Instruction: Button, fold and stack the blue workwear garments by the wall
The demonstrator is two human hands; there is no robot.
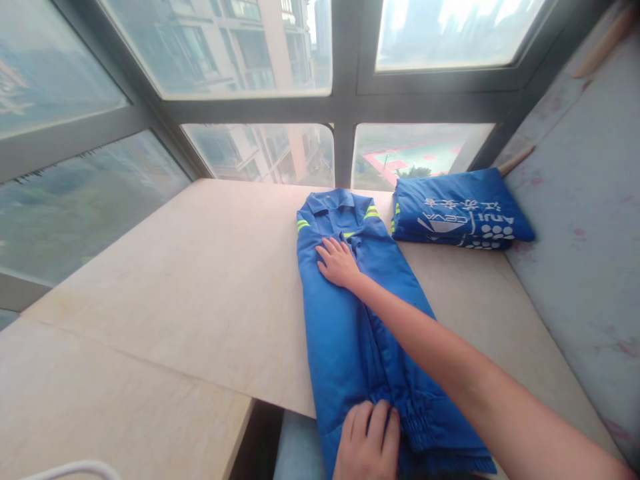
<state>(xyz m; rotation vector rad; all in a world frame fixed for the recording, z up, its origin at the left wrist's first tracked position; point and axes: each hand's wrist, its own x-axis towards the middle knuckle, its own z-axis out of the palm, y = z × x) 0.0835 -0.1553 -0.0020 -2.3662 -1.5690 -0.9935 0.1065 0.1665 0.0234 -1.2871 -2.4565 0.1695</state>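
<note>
A blue work jacket (pixel 330 320) with yellow-green reflective strips lies lengthwise before me, its collar toward the window and its elastic waistband near me. My right hand (pixel 339 262) rests flat on the upper front, just below the collar, fingers spread. Close to my body, my left hand (pixel 367 440) is on the lower left part of the jacket, its fingers bent into the fabric beside the gathered waistband. The left thumb is hidden from view.
Folded blue clothing (pixel 460 210) with white printing lies at the back right, against the patterned wall (pixel 580 233). The pale tabletop (pixel 215 267) reaches the window frame (pixel 343 153). A white cable (pixel 75 469) shows at bottom left, and a dark gap (pixel 257 437) lies beyond the table's front edge.
</note>
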